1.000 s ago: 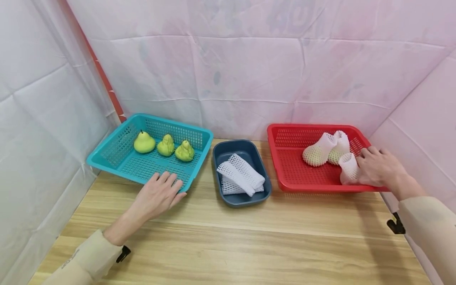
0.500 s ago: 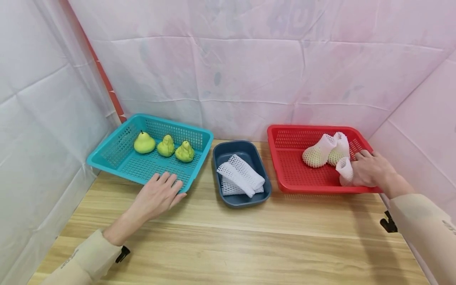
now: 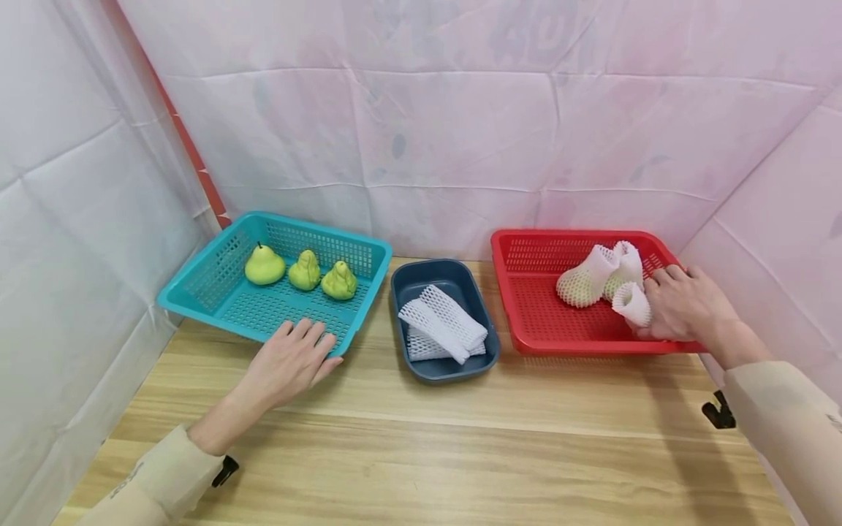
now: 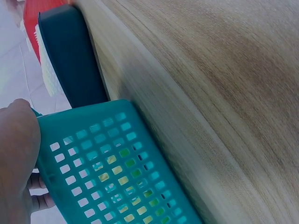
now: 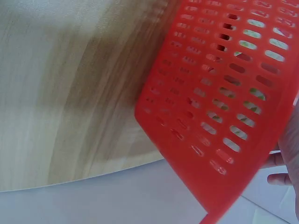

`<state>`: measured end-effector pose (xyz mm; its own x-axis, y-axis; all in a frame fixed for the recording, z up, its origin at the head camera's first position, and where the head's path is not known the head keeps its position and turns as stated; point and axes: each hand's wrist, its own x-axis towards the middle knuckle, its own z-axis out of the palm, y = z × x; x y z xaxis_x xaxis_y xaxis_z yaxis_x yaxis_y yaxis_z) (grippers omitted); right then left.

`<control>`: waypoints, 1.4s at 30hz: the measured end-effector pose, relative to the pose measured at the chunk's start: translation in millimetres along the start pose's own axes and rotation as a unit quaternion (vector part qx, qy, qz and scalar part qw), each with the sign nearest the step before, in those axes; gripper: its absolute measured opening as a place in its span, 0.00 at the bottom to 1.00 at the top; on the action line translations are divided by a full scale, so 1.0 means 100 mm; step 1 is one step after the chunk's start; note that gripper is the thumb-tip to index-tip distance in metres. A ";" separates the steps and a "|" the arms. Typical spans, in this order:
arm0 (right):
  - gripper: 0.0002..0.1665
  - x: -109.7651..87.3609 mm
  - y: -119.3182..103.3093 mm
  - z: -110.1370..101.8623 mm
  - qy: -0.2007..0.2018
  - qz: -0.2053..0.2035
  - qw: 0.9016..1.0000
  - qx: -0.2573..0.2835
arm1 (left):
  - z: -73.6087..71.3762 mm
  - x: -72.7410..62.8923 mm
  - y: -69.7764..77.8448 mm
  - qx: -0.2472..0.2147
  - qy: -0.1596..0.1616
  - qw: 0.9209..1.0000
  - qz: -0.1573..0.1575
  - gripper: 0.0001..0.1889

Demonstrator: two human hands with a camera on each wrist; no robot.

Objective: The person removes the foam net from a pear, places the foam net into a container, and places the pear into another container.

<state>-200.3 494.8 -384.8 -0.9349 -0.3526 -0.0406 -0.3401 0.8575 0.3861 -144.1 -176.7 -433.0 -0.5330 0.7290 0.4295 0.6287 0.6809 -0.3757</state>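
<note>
My left hand [image 3: 292, 363] rests across the front rim of a teal basket [image 3: 279, 310], its fingers relaxed over the edge. Three yellow-green pears [image 3: 305, 270] sit toward the back of that basket. Inside the red basket [image 3: 542, 310] at the right, my right hand [image 3: 687, 307] holds a pear in a white foam net [image 3: 633, 304], low by the front right corner. The net's open end faces left; my fingers hide much of the pear. Two more netted pears [image 3: 582, 281] lie just behind. In the right wrist view, the basket wall [image 5: 201, 116] blocks most of the grip.
Between the baskets stands a dark blue tray [image 3: 442, 376] with several flat white foam nets [image 3: 444, 325]. Wooden tabletop [image 3: 408, 453] stretches in front. White and pink cloth walls [image 3: 460, 146] close in the back and sides.
My right hand has shifted slightly left with the netted pear, bringing it closer to the other two and tipping its open end leftward. The left hand has stayed on the teal rim.
</note>
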 end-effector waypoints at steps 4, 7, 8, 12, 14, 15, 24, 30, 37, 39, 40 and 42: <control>0.49 -0.01 -0.02 -0.10 0.011 -0.002 1.000 -0.001 | 0.00 0.00 0.00 0.000 0.001 1.000 0.000 0.31; 0.46 -0.01 -0.07 -0.19 0.024 -0.007 1.000 0.003 | 0.00 0.00 0.00 -0.001 0.001 1.000 -0.001 0.32; 0.45 -0.01 -0.09 -0.22 0.030 -0.009 1.000 0.004 | 0.00 0.00 0.00 -0.001 0.000 1.000 -0.001 0.32; 0.42 -0.01 -0.20 -0.34 0.051 -0.016 0.999 0.004 | 0.00 0.00 0.00 0.001 0.000 1.000 0.000 0.32; 0.42 -0.01 -0.25 -0.39 0.067 -0.017 0.998 0.002 | 0.00 0.00 0.00 0.002 0.000 1.000 0.000 0.32; 0.42 -0.01 -0.28 -0.42 0.076 -0.017 0.997 0.002 | 0.00 0.00 0.00 0.002 0.001 1.000 0.000 0.32; 0.45 -0.02 -0.55 -0.70 0.126 -0.022 0.992 0.002 | 0.00 0.00 0.00 -0.001 0.000 1.000 -0.001 0.32; 0.41 -0.02 -0.77 -0.81 0.164 -0.028 0.986 0.016 | -0.01 0.00 0.00 -0.003 0.002 1.000 -0.002 0.32; 0.42 -0.03 -0.96 -0.90 0.216 -0.058 0.974 0.023 | 0.00 0.01 0.00 -0.001 0.003 1.000 -0.001 0.31; 0.42 -0.03 -1.01 -0.91 0.234 -0.068 0.970 0.022 | 0.00 0.01 0.00 0.000 0.004 1.000 -0.001 0.31; 0.42 -0.03 -1.04 -0.92 0.240 -0.071 0.968 0.020 | 0.01 0.00 0.00 0.000 0.004 1.000 -0.001 0.31; 0.43 -0.02 -1.11 -0.94 0.251 -0.078 0.965 0.022 | 0.01 0.00 0.00 -0.001 0.005 1.000 -0.002 0.31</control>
<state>-150.9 365.7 -341.1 -0.7092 -0.6055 0.3612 -0.4862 0.7910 0.3715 -144.9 -176.4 -433.6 -0.5291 0.7259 0.4395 0.6275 0.6833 -0.3733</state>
